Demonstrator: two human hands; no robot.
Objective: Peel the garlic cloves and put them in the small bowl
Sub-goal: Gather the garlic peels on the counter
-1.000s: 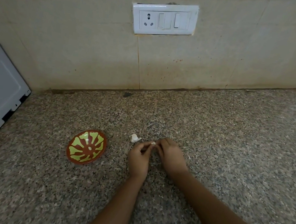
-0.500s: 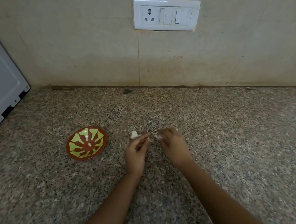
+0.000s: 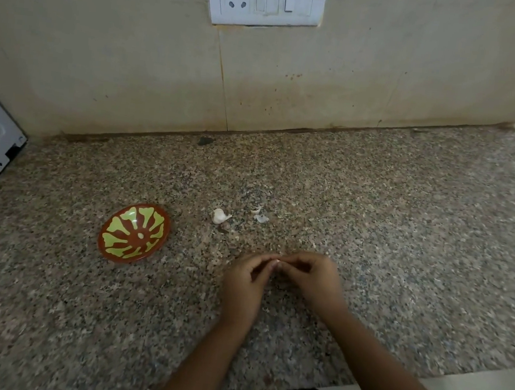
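Granite counter (image 3: pixel 387 238), beige tiled wall (image 3: pixel 106 54) w/ socket plate (image 3: pixel 265 0); L hand (image 3: pixel 242 286) & R hand (image 3: pixel 315 279) pinch garlic clove (image 3: pixel 277 262).

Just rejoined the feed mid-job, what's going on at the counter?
The left hand and right hand pinch a small white garlic clove between them above the counter, apparently peeling it. A second clove lies beyond them, with skin scraps to its right. The small bowl to the left holds nothing.
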